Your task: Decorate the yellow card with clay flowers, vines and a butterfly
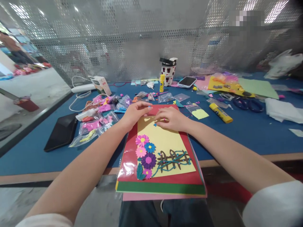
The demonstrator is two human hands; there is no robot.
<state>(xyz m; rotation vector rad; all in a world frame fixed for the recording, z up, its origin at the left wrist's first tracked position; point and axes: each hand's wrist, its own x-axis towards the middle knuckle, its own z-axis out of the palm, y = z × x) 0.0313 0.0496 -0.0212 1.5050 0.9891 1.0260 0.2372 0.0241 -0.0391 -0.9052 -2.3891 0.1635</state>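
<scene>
A yellow sheet [165, 138] lies on a red sheet [129, 160] in a clear cover, over green and pink sheets. Clay flowers [148, 160] in pink, blue and purple run down its left side, beside a brown clay fence [174, 160] with teal vines. At the sheet's top left, my left hand [136, 114] has thumb and fingers pressed together, with a tiny blue bit at the fingertips. My right hand [170, 119] rests on the upper part of the sheet, fingers curled and pinched near a small blue piece [155, 125]; what they hold is too small to name.
Bags of coloured clay [94, 124] and a black tablet [61, 132] lie at left. Behind the sheets stand a patterned cup [167, 74] and a yellow glue stick [162, 83]. A phone [187, 82], another glue stick [221, 113], dark scissors [248, 104] and white tissue [284, 109] are at right.
</scene>
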